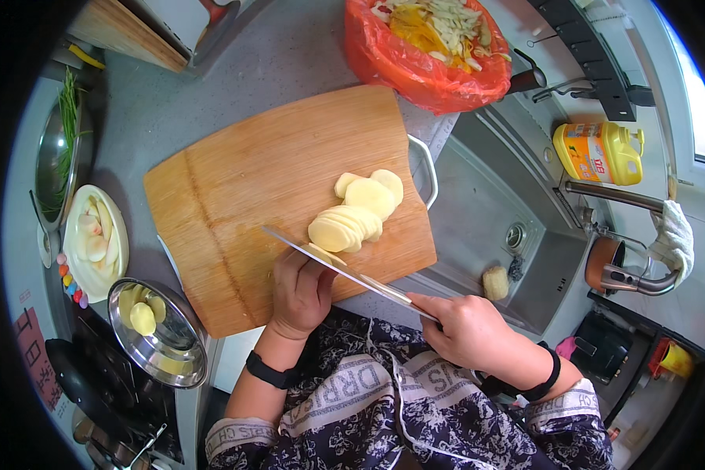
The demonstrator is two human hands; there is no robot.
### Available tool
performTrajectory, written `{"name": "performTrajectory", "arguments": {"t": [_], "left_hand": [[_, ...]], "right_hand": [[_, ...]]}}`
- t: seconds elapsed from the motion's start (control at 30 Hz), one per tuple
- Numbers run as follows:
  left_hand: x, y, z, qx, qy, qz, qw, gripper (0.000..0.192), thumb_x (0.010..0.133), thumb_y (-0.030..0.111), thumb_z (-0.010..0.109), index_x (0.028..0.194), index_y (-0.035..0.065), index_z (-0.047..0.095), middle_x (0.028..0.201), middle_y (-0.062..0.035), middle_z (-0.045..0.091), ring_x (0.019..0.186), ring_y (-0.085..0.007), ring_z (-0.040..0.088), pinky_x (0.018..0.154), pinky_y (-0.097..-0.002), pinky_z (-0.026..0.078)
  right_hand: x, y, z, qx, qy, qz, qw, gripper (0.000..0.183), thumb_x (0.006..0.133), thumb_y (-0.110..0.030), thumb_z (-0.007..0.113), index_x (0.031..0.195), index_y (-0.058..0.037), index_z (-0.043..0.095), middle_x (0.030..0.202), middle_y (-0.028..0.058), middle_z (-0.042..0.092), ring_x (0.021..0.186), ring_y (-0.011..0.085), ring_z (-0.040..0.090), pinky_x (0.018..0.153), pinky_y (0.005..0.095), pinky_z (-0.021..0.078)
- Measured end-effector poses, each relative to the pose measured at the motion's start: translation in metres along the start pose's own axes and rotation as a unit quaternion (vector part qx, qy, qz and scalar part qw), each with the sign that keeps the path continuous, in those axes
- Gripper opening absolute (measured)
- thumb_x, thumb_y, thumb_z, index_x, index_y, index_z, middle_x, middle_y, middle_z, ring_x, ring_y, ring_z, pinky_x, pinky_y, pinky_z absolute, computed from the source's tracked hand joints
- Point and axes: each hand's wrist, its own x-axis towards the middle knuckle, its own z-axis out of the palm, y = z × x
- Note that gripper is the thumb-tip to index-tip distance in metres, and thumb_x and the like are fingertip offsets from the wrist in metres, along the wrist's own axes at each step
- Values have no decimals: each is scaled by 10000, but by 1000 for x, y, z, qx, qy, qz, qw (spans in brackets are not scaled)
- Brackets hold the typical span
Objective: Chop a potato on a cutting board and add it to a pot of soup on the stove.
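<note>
My right hand [469, 328] grips the handle of a kitchen knife [352, 275], its long blade slanting up and left over the wooden cutting board [258, 170]. My left hand [301, 288] is curled against the near side of the blade, over a potato that the hand and knife mostly hide. Just past the blade, a pale potato piece [322, 254] shows. Beyond it, thin peeled potato slices [342, 228] lie fanned in an overlapping row, with a few larger ones [371, 198] toward the board's right side.
Left of the board stand a steel bowl [179, 367] holding potato pieces, a white dish [117, 264] of pale peeled pieces and a bowl of green stalks [67, 141]. A red-bagged scrap container [382, 76] sits at the back. At right is a steel sink [464, 188] with a scrubber [496, 283].
</note>
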Motion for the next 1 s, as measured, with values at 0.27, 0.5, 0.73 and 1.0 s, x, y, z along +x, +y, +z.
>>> {"name": "performTrajectory", "arguments": {"t": [0.27,0.5,0.73,1.0], "left_hand": [[1,1,-1,-1,4,-11,1000,306,790,20,671,1086,0,594,1069,-174,547,954,-381,536,831,-450,463],[0,-2,-1,1,0,11,1000,353,841,48,620,1163,-78,546,1092,-253,528,937,-423,513,815,-480,452],[1,0,-2,1,3,6,1000,319,825,37,630,1127,-48,573,1091,-233,537,959,-417,512,838,-469,445],[-1,4,-1,26,3,-11,1000,299,758,29,727,1031,72,615,1068,-106,554,960,-330,550,846,-423,455]], "right_hand": [[1,-9,-5,-2,3,-7,1000,398,801,-98,582,1192,-33,616,769,177,668,656,340,649,602,429,536],[-1,-13,-9,-19,-40,24,999,417,805,-123,570,1211,-32,587,787,162,678,689,341,657,624,447,539],[12,-15,-1,-9,-16,10,1000,392,797,-84,592,1183,-33,634,675,186,638,599,354,633,576,434,531],[76,-12,40,4,30,-15,999,347,785,-105,575,1124,-110,644,686,223,621,644,394,634,608,479,529]]}}
